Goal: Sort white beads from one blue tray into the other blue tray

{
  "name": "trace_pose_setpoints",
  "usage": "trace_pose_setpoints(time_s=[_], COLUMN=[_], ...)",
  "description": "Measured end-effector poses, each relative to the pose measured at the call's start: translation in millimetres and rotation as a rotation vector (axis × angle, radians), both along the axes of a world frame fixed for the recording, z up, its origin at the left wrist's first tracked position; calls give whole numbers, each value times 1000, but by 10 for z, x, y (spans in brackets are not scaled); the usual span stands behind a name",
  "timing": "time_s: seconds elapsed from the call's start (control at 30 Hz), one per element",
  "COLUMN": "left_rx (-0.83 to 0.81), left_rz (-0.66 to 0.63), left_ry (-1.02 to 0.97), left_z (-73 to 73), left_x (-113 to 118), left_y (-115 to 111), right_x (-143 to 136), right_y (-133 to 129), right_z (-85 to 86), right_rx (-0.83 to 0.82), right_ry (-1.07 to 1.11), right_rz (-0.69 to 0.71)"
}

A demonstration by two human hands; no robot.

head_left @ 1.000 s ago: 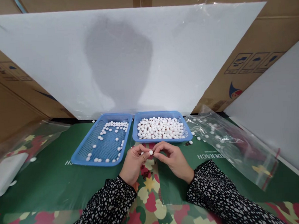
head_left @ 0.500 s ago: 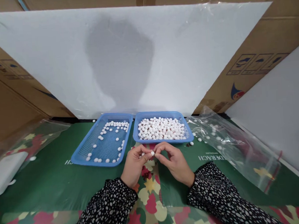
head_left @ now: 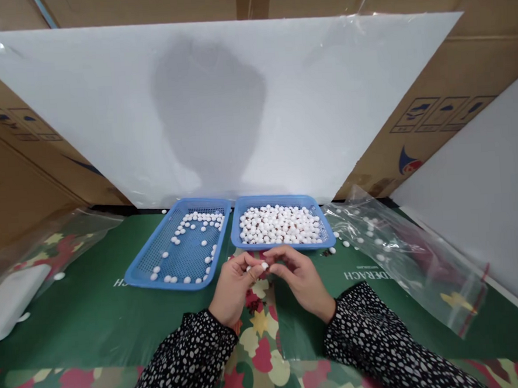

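Note:
In front of the baskets, my left hand [head_left: 232, 289] pinches a small white round piece [head_left: 264, 265] between thumb and forefinger. A second white piece [head_left: 248, 268] shows among its curled fingers. Meeting it from the other side, my right hand [head_left: 303, 282] has its thumb and fingertips closed at the same piece, with a small dark reddish bit at the contact. Behind my hands, a blue mesh basket [head_left: 284, 247] holds a heap of such white pieces. To its left lies a longer blue basket [head_left: 181, 254] with fewer pieces, spread mostly along its sides.
A clear plastic bag [head_left: 426, 271] lies on the right, with loose white pieces around it. Another clear bag [head_left: 74, 228] and a white flat object [head_left: 15, 299] are on the left. A white board [head_left: 297, 98] stands behind the baskets against cardboard boxes [head_left: 422, 67].
My right fingertips have shifted slightly around the white piece, which looks turned a little. The baskets have stayed where they were; the view has tilted slightly.

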State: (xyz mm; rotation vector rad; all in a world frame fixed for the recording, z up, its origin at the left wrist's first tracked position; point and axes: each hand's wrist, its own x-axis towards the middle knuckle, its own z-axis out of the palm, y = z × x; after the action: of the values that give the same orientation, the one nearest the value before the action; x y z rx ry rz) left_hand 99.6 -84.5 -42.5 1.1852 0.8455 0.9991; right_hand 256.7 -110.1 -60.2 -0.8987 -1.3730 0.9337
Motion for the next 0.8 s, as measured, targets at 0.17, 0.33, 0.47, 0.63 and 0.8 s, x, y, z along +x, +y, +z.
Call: trace_pose_setpoints(time_s=[0.17,0.33,0.47,0.63,0.8], left_rx=[-43,-135,-195,-139,-120], left_rz=[-7,72,74,33,18], left_ry=[-9,24,-42,-41,15], left_z=[-36,-11,76,61,-23], left_x=[-7,-54,-67,-61,-70], left_y=[51,111,103,89,127], right_x=[32,117,234,283,296], right_y=[25,298,422,183,155], right_z=[68,278,302,3,-174], right_rx=[96,229,391,303,252], right_ry=[-146,-353,-579,-764,-824], right_rz=[-14,-296,-373,226,252])
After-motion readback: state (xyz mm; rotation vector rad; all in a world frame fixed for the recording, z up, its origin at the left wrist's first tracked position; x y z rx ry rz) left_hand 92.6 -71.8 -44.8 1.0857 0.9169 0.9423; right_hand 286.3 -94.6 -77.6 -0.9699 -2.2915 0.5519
